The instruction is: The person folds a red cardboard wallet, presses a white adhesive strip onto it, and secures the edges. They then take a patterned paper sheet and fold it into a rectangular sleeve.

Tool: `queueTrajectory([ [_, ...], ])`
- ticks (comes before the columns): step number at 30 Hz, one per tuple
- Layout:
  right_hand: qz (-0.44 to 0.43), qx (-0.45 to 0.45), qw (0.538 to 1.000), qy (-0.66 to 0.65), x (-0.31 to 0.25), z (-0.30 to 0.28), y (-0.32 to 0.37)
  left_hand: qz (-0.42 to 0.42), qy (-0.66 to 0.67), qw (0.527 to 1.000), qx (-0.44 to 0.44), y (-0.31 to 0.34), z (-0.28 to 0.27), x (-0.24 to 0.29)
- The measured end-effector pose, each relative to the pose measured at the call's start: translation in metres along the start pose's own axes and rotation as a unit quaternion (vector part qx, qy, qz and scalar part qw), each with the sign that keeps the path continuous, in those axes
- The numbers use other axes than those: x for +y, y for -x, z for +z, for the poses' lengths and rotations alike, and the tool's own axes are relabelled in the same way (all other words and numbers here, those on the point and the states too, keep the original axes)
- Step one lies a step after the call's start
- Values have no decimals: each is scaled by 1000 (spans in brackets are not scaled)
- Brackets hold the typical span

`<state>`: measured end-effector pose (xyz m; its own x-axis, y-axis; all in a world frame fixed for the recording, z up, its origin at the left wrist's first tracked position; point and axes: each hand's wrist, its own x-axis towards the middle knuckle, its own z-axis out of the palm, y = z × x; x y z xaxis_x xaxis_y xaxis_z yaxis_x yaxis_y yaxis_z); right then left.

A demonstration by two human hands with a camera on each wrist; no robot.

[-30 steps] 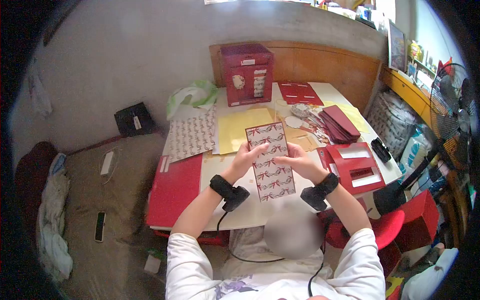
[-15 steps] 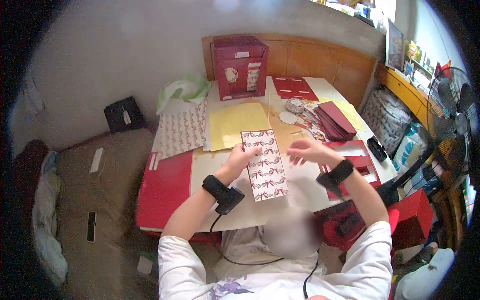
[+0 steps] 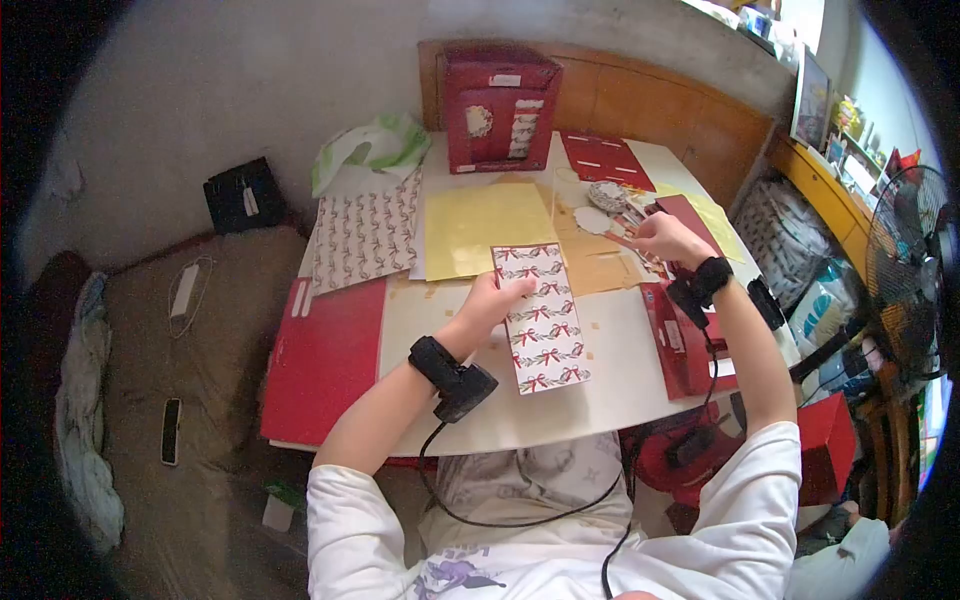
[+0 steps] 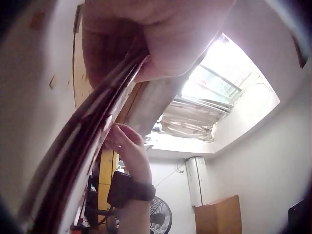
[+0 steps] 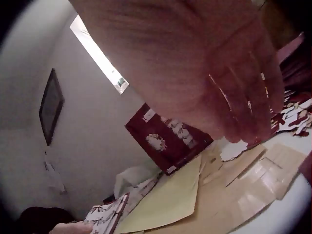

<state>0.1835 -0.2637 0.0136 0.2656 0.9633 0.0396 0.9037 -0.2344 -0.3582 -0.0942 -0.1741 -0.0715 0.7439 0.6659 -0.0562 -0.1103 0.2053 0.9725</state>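
Left hand (image 3: 492,305): pinched the left edge of the bow-print card (image 3: 541,320), thumb on top and fingers curled beneath.
Bow-print card: was held over the white table (image 3: 600,395), straight in front of the person, its long side running away from the body and its near end free.
Right hand (image 3: 668,240): was well apart from the card, out at the far right, with fingers curled downward over the paper cutouts (image 3: 603,205); whether they pinched a piece could not be told.
Red folder (image 3: 325,365): lay flat at the table's left edge.
Patterned sheet (image 3: 365,240): lay just behind the folder, touching the yellow sheet (image 3: 480,225).
Yellow sheet: lay flat mid-table, just beyond the card's far end.
Red box (image 3: 500,95): stood upright at the table's far edge.
Paper cutouts: lay scattered beside a dark red stack (image 3: 695,215).
Red cut-out card (image 3: 680,345): lay at the right edge, under the right forearm.
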Motion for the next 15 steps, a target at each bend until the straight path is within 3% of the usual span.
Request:
queueTrajectory([
  [3, 56, -47, 997, 31, -1, -6, -7, 4, -2, 1000, 11, 2, 2, 2],
  [5, -11, -11, 1000, 24, 1, -4, -12, -6, 13, 1000, 18, 1, 1, 5],
  [7, 2, -46, 998, 48, -14, -2, -10, -19, 24, 999, 23, -2, -1, 8],
  [10, -61, -43, 997, 4, -17, 15, -9, 12, 58, 997, 44, -6, -9, 16],
  [15, -120, -41, 992, -21, -28, 43, 6, -36, 43, 998, 30, -9, -48, 35],
])
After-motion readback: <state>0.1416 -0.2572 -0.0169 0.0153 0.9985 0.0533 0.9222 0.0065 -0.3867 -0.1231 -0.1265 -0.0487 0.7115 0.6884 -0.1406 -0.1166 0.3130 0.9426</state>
